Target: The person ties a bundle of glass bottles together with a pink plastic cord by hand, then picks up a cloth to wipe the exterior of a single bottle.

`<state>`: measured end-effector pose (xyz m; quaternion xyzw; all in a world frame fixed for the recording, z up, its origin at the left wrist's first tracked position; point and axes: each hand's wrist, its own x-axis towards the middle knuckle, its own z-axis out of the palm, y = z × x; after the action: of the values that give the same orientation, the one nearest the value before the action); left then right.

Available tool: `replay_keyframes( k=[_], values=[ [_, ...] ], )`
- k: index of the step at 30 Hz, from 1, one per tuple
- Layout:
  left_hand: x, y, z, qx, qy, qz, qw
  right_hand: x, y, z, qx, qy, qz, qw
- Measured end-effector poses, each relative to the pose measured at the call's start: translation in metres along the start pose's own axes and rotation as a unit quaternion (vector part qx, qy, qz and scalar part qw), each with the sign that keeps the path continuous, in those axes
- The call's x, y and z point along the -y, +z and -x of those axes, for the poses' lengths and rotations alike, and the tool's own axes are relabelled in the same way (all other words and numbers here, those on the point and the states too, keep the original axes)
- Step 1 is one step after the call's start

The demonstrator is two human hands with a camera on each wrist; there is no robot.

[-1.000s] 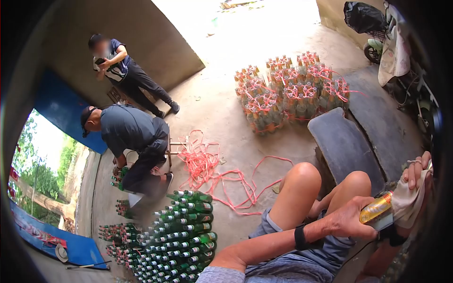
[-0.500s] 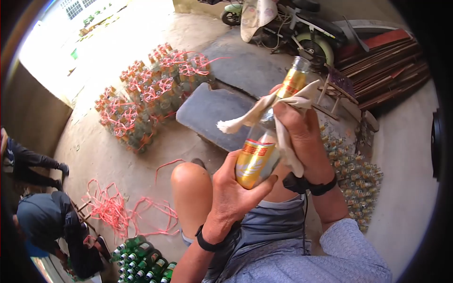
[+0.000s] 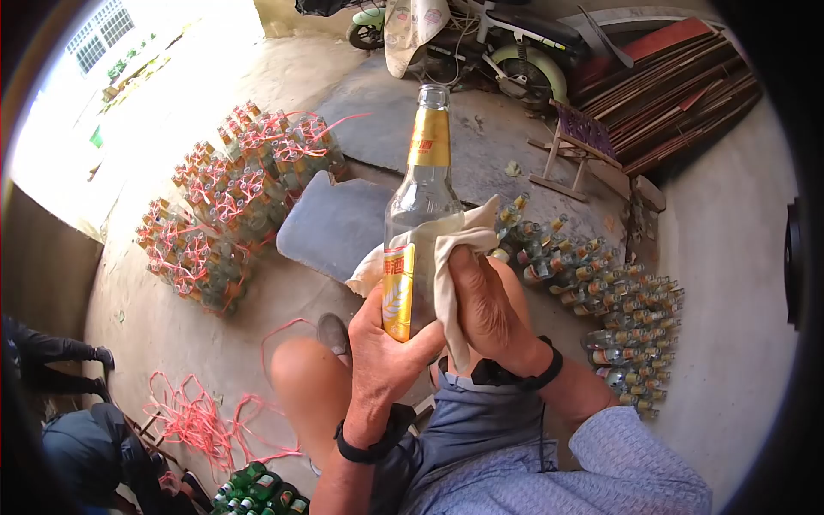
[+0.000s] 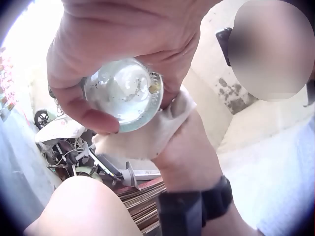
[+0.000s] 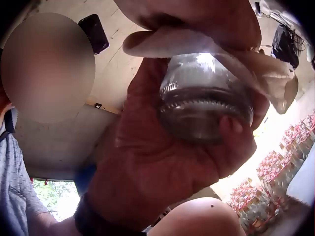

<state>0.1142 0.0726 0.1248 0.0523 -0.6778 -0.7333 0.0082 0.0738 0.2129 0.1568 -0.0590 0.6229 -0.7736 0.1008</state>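
Observation:
A clear glass bottle (image 3: 422, 199) with gold labels on neck and body stands nearly upright in front of me, over my lap. Its lower end is gripped by my left hand (image 3: 384, 356), thumb across the front. My right hand (image 3: 491, 311) holds a cream cloth (image 3: 448, 270) against the right side of the bottle, and part of the cloth shows behind it on the left. In the left wrist view the round bottle base (image 4: 123, 98) faces the camera, with left-hand fingers around it. The right wrist view shows the cloth (image 5: 170, 43) lying along the glass.
Bottles bundled with pink strap (image 3: 232, 202) stand on the left; loose gold-labelled bottles (image 3: 614, 318) lie on the right. Green bottles (image 3: 257, 493) and tangled pink strap (image 3: 193, 421) are lower left. A dark slab (image 3: 330, 227), a stool (image 3: 575, 146) and a scooter (image 3: 524, 64) lie beyond.
The bottle has come from far right to the centre and turned from tilted to nearly upright. My view has swung right. The cloth is now pressed lower on the bottle's body.

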Motion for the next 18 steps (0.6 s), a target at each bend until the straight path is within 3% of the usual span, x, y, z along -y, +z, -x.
replay_keyframes(
  k=[1,3,4,5,7,9,12,14,18],
  values=[
    [0.002,-0.001,-0.001,0.016,-0.020,-0.021,0.999,0.002,-0.006,-0.007,0.015,0.015,-0.045,0.999],
    [0.001,-0.001,-0.002,0.084,-0.063,0.064,0.992,0.005,-0.024,-0.028,0.040,0.048,-0.135,0.989],
    [0.000,-0.001,-0.003,0.117,-0.084,0.107,0.984,0.007,-0.028,-0.046,0.015,0.044,-0.136,0.990],
    [0.006,-0.001,-0.005,0.153,-0.091,0.135,0.975,0.015,-0.024,-0.054,0.021,0.027,-0.158,0.987],
    [0.020,-0.001,-0.006,0.222,-0.104,0.193,0.950,0.032,-0.033,-0.059,0.067,-0.063,-0.067,0.994],
    [0.025,0.002,-0.005,0.220,-0.121,0.244,0.937,0.023,-0.033,-0.063,0.094,-0.120,-0.050,0.987],
    [0.036,0.002,-0.007,0.220,-0.132,0.298,0.919,0.019,-0.030,-0.054,0.060,-0.036,-0.047,0.996],
    [0.041,0.000,-0.009,0.228,-0.133,0.296,0.918,-0.001,-0.037,-0.050,0.050,-0.032,-0.040,0.997],
    [0.036,-0.001,-0.011,0.185,-0.159,0.333,0.911,-0.051,-0.042,-0.021,0.078,-0.153,0.121,0.978]
  ],
)
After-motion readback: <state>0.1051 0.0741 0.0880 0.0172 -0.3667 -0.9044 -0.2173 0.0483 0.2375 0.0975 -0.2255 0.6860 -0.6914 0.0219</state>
